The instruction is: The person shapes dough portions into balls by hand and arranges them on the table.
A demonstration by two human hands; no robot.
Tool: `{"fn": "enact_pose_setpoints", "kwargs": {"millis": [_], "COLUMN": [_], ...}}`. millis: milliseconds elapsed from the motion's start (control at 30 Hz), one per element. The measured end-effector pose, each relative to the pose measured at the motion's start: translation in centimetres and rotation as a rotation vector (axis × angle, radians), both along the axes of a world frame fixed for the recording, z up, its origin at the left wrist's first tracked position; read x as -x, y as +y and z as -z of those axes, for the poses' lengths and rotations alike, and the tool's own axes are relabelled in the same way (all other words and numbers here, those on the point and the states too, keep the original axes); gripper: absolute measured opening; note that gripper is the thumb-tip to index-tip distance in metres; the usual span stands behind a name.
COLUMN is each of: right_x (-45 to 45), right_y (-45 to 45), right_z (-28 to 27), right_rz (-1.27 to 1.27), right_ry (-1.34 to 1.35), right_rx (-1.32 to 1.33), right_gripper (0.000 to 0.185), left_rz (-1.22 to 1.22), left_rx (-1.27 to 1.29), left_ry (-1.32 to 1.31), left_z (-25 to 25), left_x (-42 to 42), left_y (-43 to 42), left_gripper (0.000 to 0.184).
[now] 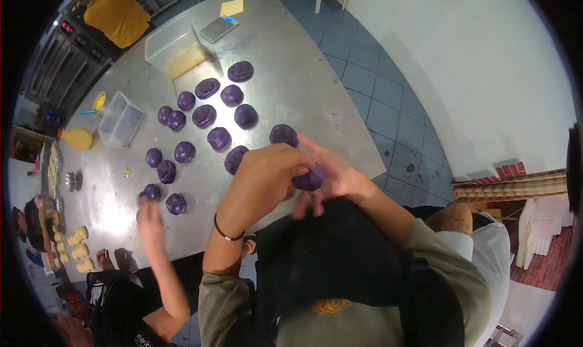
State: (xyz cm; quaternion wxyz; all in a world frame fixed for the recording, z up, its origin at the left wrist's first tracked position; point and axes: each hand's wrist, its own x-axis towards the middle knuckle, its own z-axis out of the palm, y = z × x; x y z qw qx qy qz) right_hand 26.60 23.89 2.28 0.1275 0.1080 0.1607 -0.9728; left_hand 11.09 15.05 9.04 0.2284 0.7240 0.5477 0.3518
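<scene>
A purple dough ball [311, 178] is between my two hands, just in front of my dark apron at the table's near edge. My left hand [267, 172] bends over it from the left, with thumb and fingers pinched at its upper side. Cradling it from the right is my right hand [337, 175], palm up with the fingers partly spread around the dough. Just beyond my fingers, a purple dough piece [283, 135] lies on the metal table [303, 85]. Another flattened purple piece [236, 160] is partly hidden behind my left hand.
Several purple dough balls [218, 139] are spread over the table. A co-worker's hand [152, 222] touches one at the left. Farther back are a clear bin [173, 49], a scale [218, 29], a plastic container [121, 121] and a yellow bottle [76, 139]. Pale dough pieces [79, 251] lie far left.
</scene>
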Motion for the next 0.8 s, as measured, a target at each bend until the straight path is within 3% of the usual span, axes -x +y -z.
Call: {"fn": "enact_pose_setpoints", "kwargs": {"millis": [67, 100, 133, 167, 233, 300, 433, 500, 633, 700, 800], "right_x": [0.5, 0.6, 0.6, 1.2, 1.2, 1.3, 0.6, 0.7, 0.9, 0.8, 0.7], "right_y": [-0.9, -0.7, -0.2, -0.1, -1.5, -2.3, -1.9, -2.1, -2.1, -2.1, -1.2], "right_z": [-1.0, 0.7, 4.1, 3.9, 3.3, 3.1, 2.8, 1.9, 0.7, 0.9, 1.6], "right_rz": [0.387, 0.385, 0.48, 0.565, 0.655, 0.781, 0.793, 0.851, 0.864, 0.772, 0.649], "right_ry": [-0.308, -0.296, -0.085, 0.129, -0.018, -0.126, -0.188, -0.242, -0.322, -0.312, -0.256], "right_rx": [-0.013, -0.023, 0.125, 0.273, 0.186, -0.262, -0.393, -0.41, -0.372, -0.452, -0.362], "right_gripper": [0.062, 0.062, 0.058, 0.055, 0.051, 0.049, 0.048, 0.048, 0.049, 0.053, 0.055], "left_rz": [-0.016, -0.031, -0.035, -0.057, -0.079, -0.13, -0.125, 0.001, 0.018, -0.029, -0.095], "left_rx": [-0.007, -0.006, -0.019, 0.009, 0.047, 0.03, -0.056, -0.224, -0.008, 0.129, 0.082], "left_ry": [-0.023, -0.051, -0.041, -0.025, -0.007, -0.043, 0.052, 0.073, 0.125, -0.024, -0.092], "left_z": [-0.3, -0.4, -0.4, -0.4, 0.0, 0.3, -0.3, 1.1, 2.3, 2.2, 0.0], "left_x": [0.1, 0.1, 0.0, -0.2, -0.4, -0.5, -0.5, -0.9, -1.0, -0.5, -0.2], "left_y": [-0.1, -0.1, 0.1, 0.3, 0.3, 0.1, 0.5, 1.2, 1.8, 1.8, 1.5], "left_gripper": [0.024, 0.025, 0.025, 0.026, 0.027, 0.031, 0.033, 0.034, 0.035, 0.036, 0.027]}}
